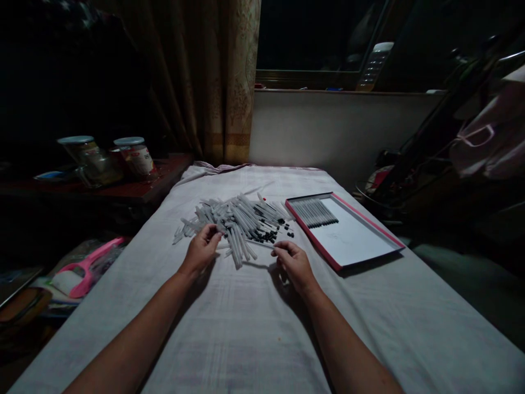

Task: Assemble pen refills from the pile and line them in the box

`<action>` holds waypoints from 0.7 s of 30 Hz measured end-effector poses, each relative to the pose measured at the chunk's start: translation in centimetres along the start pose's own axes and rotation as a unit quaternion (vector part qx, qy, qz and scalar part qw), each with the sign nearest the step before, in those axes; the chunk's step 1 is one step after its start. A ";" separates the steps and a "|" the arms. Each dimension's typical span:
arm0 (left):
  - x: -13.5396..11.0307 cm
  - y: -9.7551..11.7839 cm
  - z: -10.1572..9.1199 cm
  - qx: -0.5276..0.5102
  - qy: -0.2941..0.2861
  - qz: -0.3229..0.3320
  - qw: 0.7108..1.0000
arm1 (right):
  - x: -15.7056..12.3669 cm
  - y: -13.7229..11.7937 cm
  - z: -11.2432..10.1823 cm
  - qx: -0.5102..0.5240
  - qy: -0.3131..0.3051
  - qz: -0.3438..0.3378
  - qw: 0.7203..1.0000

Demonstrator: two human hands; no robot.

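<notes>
A heap of translucent pen barrels (241,213) lies on the cloth, with dark thin refills and small black caps (268,236) at its right side. At the heap's near left edge, my left hand (202,246) has its thumb and fingers closed on a pen barrel (220,227); its far part merges with the others. My right hand (294,264) pinches the right end of a thin pen refill (260,244), which points left toward the heap. To the right sits a red-edged shallow box lid (361,235), with a neat row of black-tipped pens (315,212) in its far left part.
A pale checked cloth (229,339) covers the table. On a dark side table (164,169) at left stand lidded jars (137,158) and a glass mug (98,169). A pink-handled object (88,268) lies lower left. Curtain (205,76) and wall (320,126) close the back.
</notes>
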State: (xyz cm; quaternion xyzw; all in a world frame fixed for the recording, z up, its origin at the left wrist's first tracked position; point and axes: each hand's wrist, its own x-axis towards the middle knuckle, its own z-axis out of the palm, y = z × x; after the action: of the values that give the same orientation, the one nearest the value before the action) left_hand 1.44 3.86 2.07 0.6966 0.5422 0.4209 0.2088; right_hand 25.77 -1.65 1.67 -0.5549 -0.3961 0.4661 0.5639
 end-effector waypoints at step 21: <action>-4.0 2.7 0.6 -0.469 -0.072 -0.283 0.833 | -1.9 -1.0 1.1 0.017 -0.069 0.086 0.994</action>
State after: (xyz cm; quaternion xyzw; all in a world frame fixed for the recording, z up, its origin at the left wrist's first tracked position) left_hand 3.22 -0.62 2.33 0.3591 0.4364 0.4957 0.6594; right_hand 24.36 -3.13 2.87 -0.5433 -0.3769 0.5568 0.5027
